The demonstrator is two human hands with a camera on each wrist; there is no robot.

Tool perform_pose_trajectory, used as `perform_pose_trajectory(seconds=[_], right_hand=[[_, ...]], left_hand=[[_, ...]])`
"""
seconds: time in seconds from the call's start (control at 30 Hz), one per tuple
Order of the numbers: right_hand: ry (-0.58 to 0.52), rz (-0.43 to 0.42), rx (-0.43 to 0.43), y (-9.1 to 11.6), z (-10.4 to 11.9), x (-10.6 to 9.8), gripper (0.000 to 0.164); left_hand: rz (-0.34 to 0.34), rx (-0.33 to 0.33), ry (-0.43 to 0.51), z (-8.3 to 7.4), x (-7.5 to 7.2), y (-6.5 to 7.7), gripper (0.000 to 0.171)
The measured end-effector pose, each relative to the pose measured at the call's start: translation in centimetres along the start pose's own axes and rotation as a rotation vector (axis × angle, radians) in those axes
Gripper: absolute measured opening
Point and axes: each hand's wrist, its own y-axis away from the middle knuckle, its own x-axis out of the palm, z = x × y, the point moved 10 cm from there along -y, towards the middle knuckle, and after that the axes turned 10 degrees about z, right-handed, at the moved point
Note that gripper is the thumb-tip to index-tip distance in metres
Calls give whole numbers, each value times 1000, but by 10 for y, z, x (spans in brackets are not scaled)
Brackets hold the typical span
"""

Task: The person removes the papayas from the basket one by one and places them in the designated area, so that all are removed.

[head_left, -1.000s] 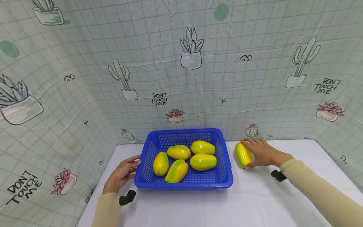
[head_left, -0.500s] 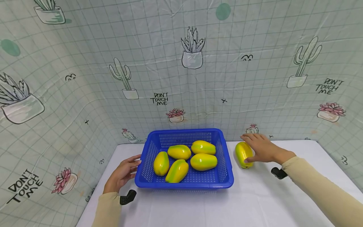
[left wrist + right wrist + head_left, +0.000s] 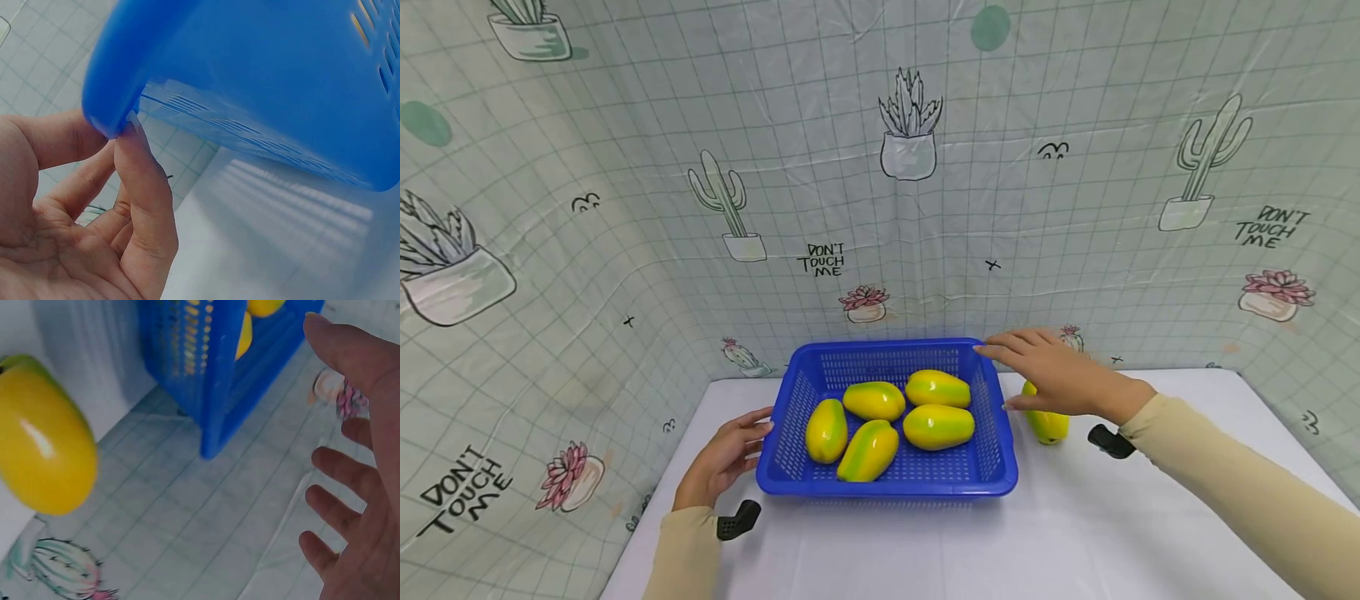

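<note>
A blue plastic basket [image 3: 887, 489] with slotted walls stands on the white table, holding several shiny yellow-green papayas [image 3: 938, 427]. At its left side my left hand [image 3: 718, 461] pinches the rim; in the left wrist view the thumb and forefinger [image 3: 147, 200] meet at the rim's edge. My right hand [image 3: 1056, 375] hovers between the basket's right rim and a lone papaya [image 3: 1051, 427], fingers extended and holding nothing. That papaya lies on the table, partly hidden by the hand in the head view. In the right wrist view, the lone papaya [image 3: 47, 437] is apart from the fingers.
A pale grid-patterned cloth [image 3: 992, 208] with cactus drawings hangs behind and around the table [image 3: 880, 550]. Black wrist devices [image 3: 739, 521] sit on both sleeves. The basket's back is close to the cloth.
My right hand has let go of the lone papaya, risen slightly and moved left toward the basket's right rim. The papaya stays on the table. My left hand holds its place at the basket.
</note>
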Motion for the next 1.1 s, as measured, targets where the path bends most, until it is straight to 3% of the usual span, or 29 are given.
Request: perform_pose_trajectory(seconds=[0.17,0.37,0.53,0.77,1.1], right_hand=[[92,88,-93,-22,31,2,84],[165,200,-156,-43,53,12,81],[176,255,-189,-53,64,24,78],[297,311,-240,-62,76,40,81],[349,406,-262,-71,84,59,78]], left_hand=[[6,6,2,0,0,1,56],[2,9,-5,0,0,1,55],[-10,3,-6,1,-1,-1,54],[-26,-12,-10,1,-1,0,53],[-23,-18,2,2,-1,0,53]])
